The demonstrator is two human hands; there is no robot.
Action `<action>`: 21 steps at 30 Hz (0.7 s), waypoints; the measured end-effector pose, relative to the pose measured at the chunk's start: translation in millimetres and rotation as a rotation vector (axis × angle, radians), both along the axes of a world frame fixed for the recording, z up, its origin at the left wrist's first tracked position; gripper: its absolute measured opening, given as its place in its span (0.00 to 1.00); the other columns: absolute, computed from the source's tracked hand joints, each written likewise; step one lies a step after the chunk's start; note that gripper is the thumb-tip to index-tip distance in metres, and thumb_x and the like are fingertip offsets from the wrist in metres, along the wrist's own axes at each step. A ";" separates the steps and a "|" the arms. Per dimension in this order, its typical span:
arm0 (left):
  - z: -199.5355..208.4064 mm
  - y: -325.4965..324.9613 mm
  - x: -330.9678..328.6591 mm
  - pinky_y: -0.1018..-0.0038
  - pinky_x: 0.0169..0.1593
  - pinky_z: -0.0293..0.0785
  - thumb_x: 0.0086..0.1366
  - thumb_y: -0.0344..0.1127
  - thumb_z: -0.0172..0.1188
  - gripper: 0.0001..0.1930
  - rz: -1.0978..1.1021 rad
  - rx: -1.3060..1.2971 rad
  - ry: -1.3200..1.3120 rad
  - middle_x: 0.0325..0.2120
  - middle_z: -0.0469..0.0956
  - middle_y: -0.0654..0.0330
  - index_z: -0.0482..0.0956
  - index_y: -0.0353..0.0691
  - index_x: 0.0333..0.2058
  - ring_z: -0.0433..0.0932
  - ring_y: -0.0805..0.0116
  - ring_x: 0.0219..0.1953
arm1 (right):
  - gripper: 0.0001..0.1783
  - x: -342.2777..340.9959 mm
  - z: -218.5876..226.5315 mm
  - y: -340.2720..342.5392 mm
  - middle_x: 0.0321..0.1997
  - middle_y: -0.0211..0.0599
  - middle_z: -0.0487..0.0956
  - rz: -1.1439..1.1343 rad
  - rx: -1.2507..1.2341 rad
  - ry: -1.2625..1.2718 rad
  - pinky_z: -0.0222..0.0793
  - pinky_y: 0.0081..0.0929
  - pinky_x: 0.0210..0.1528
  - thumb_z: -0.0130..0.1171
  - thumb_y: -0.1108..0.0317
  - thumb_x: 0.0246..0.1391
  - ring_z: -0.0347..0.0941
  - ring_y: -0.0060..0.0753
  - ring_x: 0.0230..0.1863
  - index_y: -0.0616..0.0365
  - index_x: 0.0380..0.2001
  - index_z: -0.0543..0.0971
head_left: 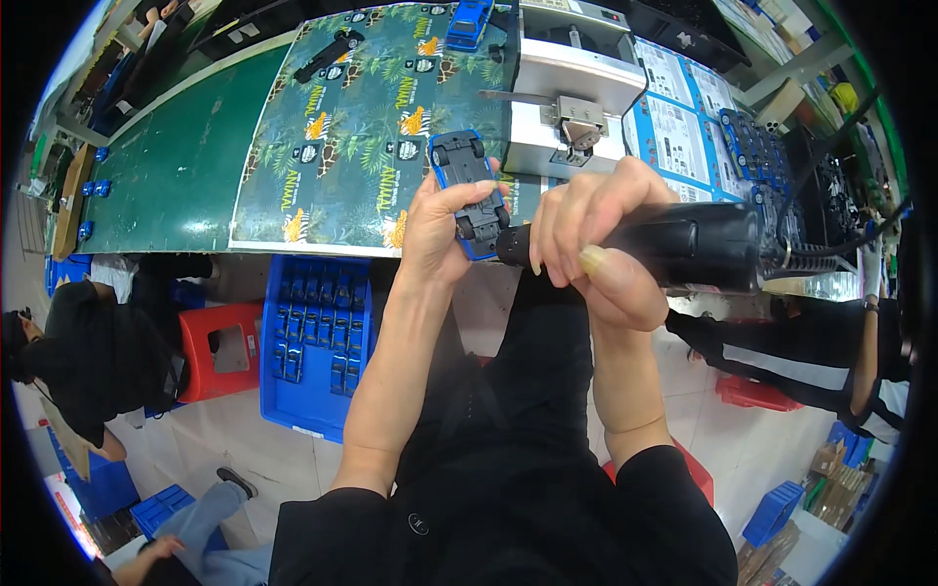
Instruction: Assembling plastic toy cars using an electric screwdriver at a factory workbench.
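Note:
My left hand (438, 223) is closed round a blue toy car (463, 166), which is turned over so its black underside and wheels face up. In my right hand (608, 230) is a black electric screwdriver (689, 244), lying level with its cord running off to the right. The driver's tip meets the near end of the car's underside, by the wheels there; the exact contact point is hidden. Just beyond my hands stands a silver metal machine (557, 107) with a small steel block on its front.
Further back lie a blue car body (470, 23) and a black chassis (330, 56) on the animal-print sheet (342, 127). Several blue cars (752, 146) are lined up at the right. A blue bin (303, 391) with rows of cars sits below the bench edge. People sit on both sides.

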State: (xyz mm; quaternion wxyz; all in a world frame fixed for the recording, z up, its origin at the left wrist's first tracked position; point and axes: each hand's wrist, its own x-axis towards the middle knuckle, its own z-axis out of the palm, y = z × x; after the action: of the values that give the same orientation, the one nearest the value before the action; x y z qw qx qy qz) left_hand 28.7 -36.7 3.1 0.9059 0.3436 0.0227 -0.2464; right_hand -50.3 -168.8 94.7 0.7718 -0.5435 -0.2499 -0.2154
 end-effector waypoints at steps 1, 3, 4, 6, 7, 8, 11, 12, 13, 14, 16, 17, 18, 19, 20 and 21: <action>-0.2 -0.2 0.1 0.66 0.39 0.81 0.54 0.20 0.60 0.20 0.001 0.003 -0.001 0.42 0.78 0.53 0.71 0.33 0.47 0.81 0.63 0.36 | 0.10 -0.5 -0.1 0.4 0.18 0.34 0.68 -0.008 0.008 0.012 0.67 0.27 0.23 0.58 0.70 0.49 0.63 0.25 0.15 0.59 0.29 0.66; 1.2 0.1 -1.1 0.66 0.39 0.81 0.55 0.21 0.60 0.19 0.007 0.002 0.011 0.41 0.78 0.53 0.71 0.33 0.47 0.81 0.63 0.36 | 0.10 0.7 -1.5 0.7 0.18 0.34 0.68 0.006 0.030 0.017 0.68 0.27 0.23 0.58 0.70 0.49 0.63 0.25 0.15 0.59 0.29 0.66; 1.5 0.4 -1.5 0.66 0.39 0.81 0.56 0.21 0.60 0.18 0.012 0.000 0.020 0.41 0.78 0.54 0.71 0.34 0.47 0.81 0.63 0.36 | 0.10 1.0 -2.0 1.0 0.18 0.35 0.68 0.019 0.051 0.020 0.68 0.27 0.24 0.58 0.70 0.50 0.64 0.26 0.15 0.59 0.29 0.66; 0.8 0.3 -1.8 0.66 0.38 0.81 0.57 0.22 0.61 0.17 0.006 -0.003 0.023 0.41 0.79 0.54 0.72 0.34 0.47 0.81 0.64 0.36 | 0.10 -1.8 -2.3 1.7 0.18 0.35 0.69 -0.001 0.045 0.020 0.68 0.27 0.24 0.57 0.70 0.50 0.64 0.26 0.15 0.59 0.28 0.66; 0.5 -0.1 -2.1 0.67 0.38 0.81 0.58 0.23 0.61 0.16 0.000 -0.005 0.024 0.41 0.79 0.55 0.72 0.34 0.46 0.81 0.64 0.36 | 0.10 -3.2 -2.3 1.7 0.18 0.35 0.69 -0.020 0.039 0.019 0.68 0.27 0.24 0.57 0.69 0.50 0.64 0.26 0.15 0.59 0.28 0.66; 0.4 -0.4 -2.3 0.67 0.38 0.81 0.58 0.23 0.61 0.16 -0.001 -0.006 0.024 0.41 0.79 0.55 0.72 0.34 0.46 0.81 0.64 0.36 | 0.10 -3.6 -2.3 1.8 0.18 0.35 0.69 -0.020 0.039 0.018 0.68 0.27 0.24 0.57 0.69 0.50 0.64 0.26 0.15 0.59 0.28 0.66; 0.8 -1.6 -2.5 0.67 0.38 0.81 0.60 0.26 0.62 0.15 -0.007 -0.011 0.011 0.40 0.79 0.55 0.72 0.35 0.46 0.81 0.65 0.35 | 0.10 -3.0 -3.3 -0.2 0.18 0.35 0.69 -0.013 0.058 0.000 0.69 0.27 0.24 0.57 0.69 0.51 0.64 0.26 0.16 0.60 0.30 0.67; 1.3 -1.3 -2.9 0.67 0.37 0.81 0.62 0.30 0.62 0.14 -0.008 -0.005 0.003 0.39 0.79 0.55 0.72 0.36 0.46 0.81 0.65 0.35 | 0.10 -2.8 -4.5 -2.8 0.19 0.34 0.69 0.002 0.034 -0.003 0.69 0.28 0.25 0.57 0.69 0.52 0.65 0.26 0.16 0.60 0.31 0.67; 3.4 -0.5 -2.7 0.68 0.36 0.81 0.65 0.35 0.61 0.14 -0.007 0.003 -0.006 0.38 0.79 0.56 0.73 0.37 0.46 0.81 0.65 0.35 | 0.10 -2.9 -4.5 -5.0 0.19 0.34 0.69 0.020 0.010 -0.007 0.69 0.28 0.25 0.57 0.68 0.53 0.65 0.27 0.17 0.60 0.32 0.68; 7.2 1.5 -1.4 0.68 0.36 0.81 0.65 0.35 0.61 0.14 -0.003 0.005 -0.013 0.38 0.79 0.56 0.73 0.37 0.46 0.81 0.65 0.35 | 0.10 -3.3 -3.0 -6.2 0.19 0.34 0.69 0.024 0.012 -0.014 0.69 0.28 0.25 0.57 0.68 0.53 0.65 0.27 0.17 0.60 0.32 0.68; 22.4 13.0 3.5 0.70 0.35 0.80 0.69 0.47 0.57 0.17 -0.074 -0.094 0.000 0.37 0.79 0.57 0.73 0.40 0.46 0.81 0.66 0.34 | 0.10 -2.3 0.5 -5.3 0.21 0.34 0.69 0.081 0.118 -0.037 0.69 0.29 0.26 0.56 0.65 0.56 0.66 0.27 0.18 0.59 0.35 0.69; 25.1 14.3 12.2 0.71 0.35 0.80 0.69 0.55 0.53 0.22 -0.087 -0.041 -0.091 0.36 0.79 0.58 0.73 0.42 0.47 0.81 0.67 0.33 | 0.09 -3.4 3.3 -14.2 0.22 0.34 0.69 0.029 0.069 -0.076 0.68 0.30 0.27 0.54 0.65 0.58 0.66 0.28 0.19 0.59 0.36 0.69; 30.8 19.3 21.3 0.73 0.34 0.79 0.68 0.55 0.57 0.22 -0.067 0.104 -0.167 0.36 0.79 0.58 0.74 0.42 0.47 0.81 0.68 0.32 | 0.09 -3.4 5.4 -26.6 0.22 0.34 0.69 -0.011 0.028 -0.120 0.67 0.31 0.27 0.52 0.65 0.60 0.66 0.28 0.19 0.59 0.36 0.69; 33.1 21.8 30.3 0.70 0.36 0.78 0.64 0.53 0.64 0.24 0.043 0.355 -0.467 0.36 0.79 0.57 0.74 0.39 0.46 0.81 0.67 0.33 | 0.08 -4.2 0.3 -35.7 0.22 0.34 0.69 -0.065 0.070 -0.073 0.66 0.31 0.28 0.51 0.65 0.61 0.65 0.28 0.20 0.58 0.37 0.69; 41.2 21.8 42.8 0.66 0.41 0.77 0.54 0.53 0.71 0.30 0.182 0.817 -0.982 0.36 0.79 0.55 0.74 0.35 0.46 0.81 0.62 0.37 | 0.07 -9.2 -5.0 -47.2 0.23 0.34 0.69 -0.125 0.104 -0.022 0.65 0.31 0.28 0.50 0.66 0.62 0.65 0.29 0.20 0.58 0.37 0.69; 44.0 22.5 50.2 0.64 0.46 0.75 0.44 0.56 0.76 0.39 0.273 0.959 -1.385 0.37 0.79 0.53 0.74 0.35 0.47 0.80 0.56 0.42 | 0.07 -10.5 -12.9 -60.9 0.22 0.33 0.68 -0.183 0.102 0.023 0.64 0.31 0.29 0.50 0.66 0.62 0.64 0.29 0.21 0.58 0.37 0.69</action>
State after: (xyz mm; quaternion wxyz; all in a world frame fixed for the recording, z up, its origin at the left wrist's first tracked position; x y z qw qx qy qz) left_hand 78.9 -14.3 47.1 0.4938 0.7574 -0.3931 0.1670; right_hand -60.8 -229.7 81.8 0.7785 -0.5264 -0.1789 -0.2911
